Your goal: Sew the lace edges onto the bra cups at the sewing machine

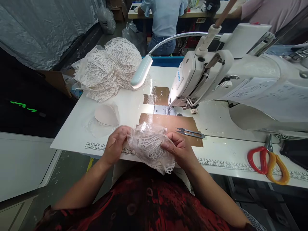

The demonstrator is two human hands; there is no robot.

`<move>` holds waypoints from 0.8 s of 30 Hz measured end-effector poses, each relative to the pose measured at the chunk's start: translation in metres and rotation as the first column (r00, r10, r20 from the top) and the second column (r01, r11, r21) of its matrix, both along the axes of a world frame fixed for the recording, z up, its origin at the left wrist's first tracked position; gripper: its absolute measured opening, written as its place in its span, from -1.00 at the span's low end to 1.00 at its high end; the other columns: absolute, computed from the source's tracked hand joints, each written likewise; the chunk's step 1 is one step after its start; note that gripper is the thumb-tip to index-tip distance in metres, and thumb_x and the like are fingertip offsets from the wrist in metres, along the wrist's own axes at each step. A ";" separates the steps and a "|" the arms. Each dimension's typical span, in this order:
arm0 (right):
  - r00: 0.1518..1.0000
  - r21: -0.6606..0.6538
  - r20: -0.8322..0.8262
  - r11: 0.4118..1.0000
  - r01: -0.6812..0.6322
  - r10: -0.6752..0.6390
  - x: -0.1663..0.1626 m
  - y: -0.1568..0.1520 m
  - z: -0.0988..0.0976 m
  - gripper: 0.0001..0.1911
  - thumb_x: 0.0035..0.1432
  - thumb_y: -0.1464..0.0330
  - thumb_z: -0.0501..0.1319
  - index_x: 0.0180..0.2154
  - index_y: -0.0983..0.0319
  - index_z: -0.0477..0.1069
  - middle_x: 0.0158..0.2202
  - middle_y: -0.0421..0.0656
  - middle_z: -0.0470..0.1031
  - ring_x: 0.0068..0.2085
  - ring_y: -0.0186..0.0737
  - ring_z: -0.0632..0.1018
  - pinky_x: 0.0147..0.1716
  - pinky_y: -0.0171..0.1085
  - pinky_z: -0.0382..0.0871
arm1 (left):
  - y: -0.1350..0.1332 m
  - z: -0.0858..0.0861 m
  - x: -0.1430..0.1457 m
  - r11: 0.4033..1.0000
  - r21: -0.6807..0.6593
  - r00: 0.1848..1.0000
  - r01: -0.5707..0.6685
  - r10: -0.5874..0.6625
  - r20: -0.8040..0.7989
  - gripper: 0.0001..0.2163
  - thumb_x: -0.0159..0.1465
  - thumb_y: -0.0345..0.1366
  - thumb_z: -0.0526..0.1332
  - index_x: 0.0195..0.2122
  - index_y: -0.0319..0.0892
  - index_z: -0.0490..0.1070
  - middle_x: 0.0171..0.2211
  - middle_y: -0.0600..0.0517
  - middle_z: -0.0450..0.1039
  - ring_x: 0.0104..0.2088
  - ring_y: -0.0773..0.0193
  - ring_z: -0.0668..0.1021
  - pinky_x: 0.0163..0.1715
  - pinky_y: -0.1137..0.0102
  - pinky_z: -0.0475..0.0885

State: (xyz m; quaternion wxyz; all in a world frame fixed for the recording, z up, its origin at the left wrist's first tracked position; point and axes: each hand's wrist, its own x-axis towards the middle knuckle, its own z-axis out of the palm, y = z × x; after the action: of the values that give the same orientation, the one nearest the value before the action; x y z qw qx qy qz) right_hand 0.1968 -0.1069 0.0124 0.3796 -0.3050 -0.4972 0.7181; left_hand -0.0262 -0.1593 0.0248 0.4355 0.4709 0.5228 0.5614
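Both my hands hold one white lace piece (149, 147) at the near edge of the white sewing table (216, 125). My left hand (116, 142) grips its left side with curled fingers. My right hand (179, 147) pinches its right side, and the lace hangs down over the table edge between them. Just beyond my left hand lies a padded cup (107, 115) on another lace layer. Thread snips (190, 132) lie on a brown taped patch right of the lace.
A sewing machine (228, 77) with a gooseneck lamp (141, 72) fills the right half. A stack of lace cups (108, 69) sits at the back left. Red and orange scissors (267, 162) lie at the right front. Two people stand at a far table.
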 end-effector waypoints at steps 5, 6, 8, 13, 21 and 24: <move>0.974 0.170 0.091 0.960 -0.222 0.209 -0.003 0.000 0.010 -0.77 0.19 0.22 0.23 -0.43 0.23 0.42 -0.45 -0.23 0.41 -0.44 -0.36 0.39 -0.45 -0.36 0.26 | 0.007 0.024 -0.007 0.946 0.004 0.824 0.324 -0.280 -0.492 -0.36 0.07 -0.12 0.40 0.16 -0.10 0.24 0.11 -0.10 0.29 0.11 0.07 0.34 0.14 0.26 0.22; 0.968 0.210 0.126 0.947 -0.241 0.218 -0.004 0.001 0.012 -0.76 0.21 0.22 0.20 -0.43 0.23 0.42 -0.45 -0.23 0.41 -0.44 -0.35 0.39 -0.44 -0.35 0.26 | 0.008 0.027 -0.005 0.929 -0.078 0.796 0.363 -0.352 -0.493 -0.45 0.12 -0.14 0.37 0.12 -0.12 0.29 0.04 -0.08 0.36 0.02 0.13 0.41 0.07 0.30 0.28; 0.962 0.307 0.196 0.920 -0.245 0.191 -0.005 0.003 0.014 -0.75 0.24 0.24 0.16 -0.43 0.22 0.42 -0.43 -0.21 0.43 -0.40 -0.32 0.42 -0.39 -0.33 0.29 | 0.010 0.030 0.001 0.902 -0.180 0.790 0.392 -0.431 -0.437 -0.71 0.26 -0.15 0.24 -0.06 -0.18 0.40 -0.19 -0.02 0.45 -0.21 0.25 0.47 -0.17 0.40 0.36; 0.970 0.424 0.241 0.900 -0.100 -0.006 -0.007 0.006 0.018 -0.78 0.18 0.28 0.23 -0.49 0.21 0.41 -0.43 -0.20 0.48 -0.39 -0.29 0.45 -0.37 -0.29 0.32 | 0.012 0.029 0.012 0.850 -0.202 0.789 0.486 -0.526 -0.318 -0.74 0.35 -0.16 0.11 -0.20 -0.25 0.45 -0.32 0.00 0.46 -0.33 0.29 0.46 -0.33 0.44 0.33; 0.943 0.481 0.285 0.877 0.014 -0.171 -0.007 0.002 0.019 -0.81 0.13 0.32 0.27 -0.51 0.23 0.43 -0.55 -0.24 0.45 -0.50 -0.35 0.41 -0.51 -0.35 0.25 | 0.014 0.032 0.013 0.857 -0.195 0.770 0.477 -0.514 -0.379 -0.76 0.27 -0.18 0.22 -0.14 -0.23 0.47 -0.28 0.00 0.48 -0.28 0.26 0.49 -0.26 0.43 0.36; 0.953 0.515 0.260 0.857 -0.004 -0.153 -0.008 0.001 0.018 -0.87 0.15 0.36 0.25 -0.44 0.22 0.46 -0.50 -0.24 0.49 -0.47 -0.36 0.44 -0.48 -0.37 0.29 | 0.013 0.031 0.011 0.865 -0.191 0.771 0.464 -0.500 -0.393 -0.78 0.30 -0.18 0.18 -0.19 -0.24 0.47 -0.34 0.02 0.46 -0.33 0.29 0.47 -0.32 0.45 0.35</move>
State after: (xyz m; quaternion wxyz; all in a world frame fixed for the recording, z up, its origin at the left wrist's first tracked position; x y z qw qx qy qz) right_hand 0.1885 -0.1057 0.0307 0.3969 -0.3155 -0.7075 0.4924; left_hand -0.0152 -0.1463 0.0556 0.4577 0.6825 0.4902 0.2907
